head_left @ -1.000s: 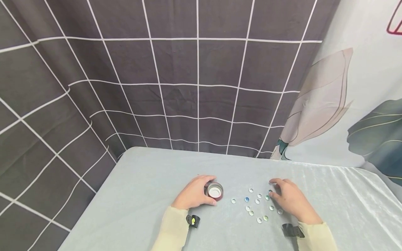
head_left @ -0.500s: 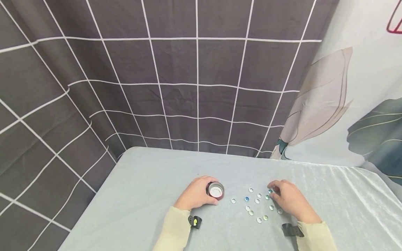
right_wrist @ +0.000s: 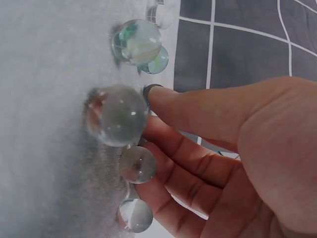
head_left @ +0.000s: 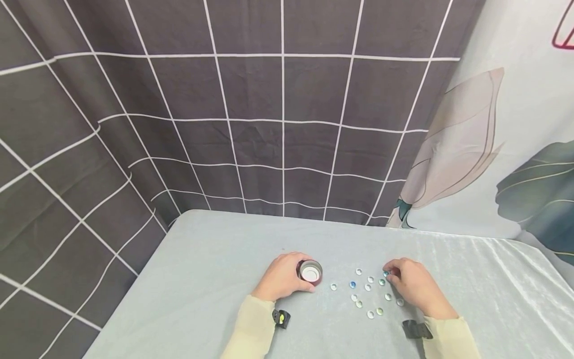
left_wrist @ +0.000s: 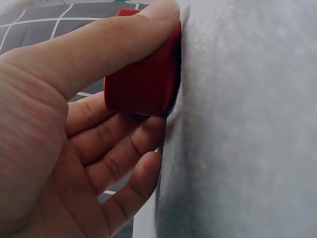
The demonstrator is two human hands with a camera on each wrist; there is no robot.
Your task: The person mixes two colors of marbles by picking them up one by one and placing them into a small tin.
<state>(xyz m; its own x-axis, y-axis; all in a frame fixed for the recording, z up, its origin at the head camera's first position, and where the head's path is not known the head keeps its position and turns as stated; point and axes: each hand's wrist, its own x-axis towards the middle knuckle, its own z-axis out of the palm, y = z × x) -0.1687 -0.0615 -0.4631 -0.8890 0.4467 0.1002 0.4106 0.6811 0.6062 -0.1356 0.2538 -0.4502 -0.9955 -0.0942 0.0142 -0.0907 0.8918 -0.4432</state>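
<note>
Your left grip (head_left: 283, 275) is clamped on the red container (left_wrist: 143, 84), open side up on the counter (head_left: 215, 269); your right grip (head_left: 414, 285) pinches a blue marble (head_left: 386, 274) beside scattered glass marbles (head_left: 367, 287).

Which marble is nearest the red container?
The leftmost marble in the head view, lying by itself just right of the red container in the left hand; the other marbles all lie farther right.

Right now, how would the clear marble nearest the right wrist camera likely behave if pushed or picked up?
The clear marble would likely roll, being round on the cloth. It may feel slippery, given its glossy highlights, and is probably stiff, as it looks like glass.
</note>
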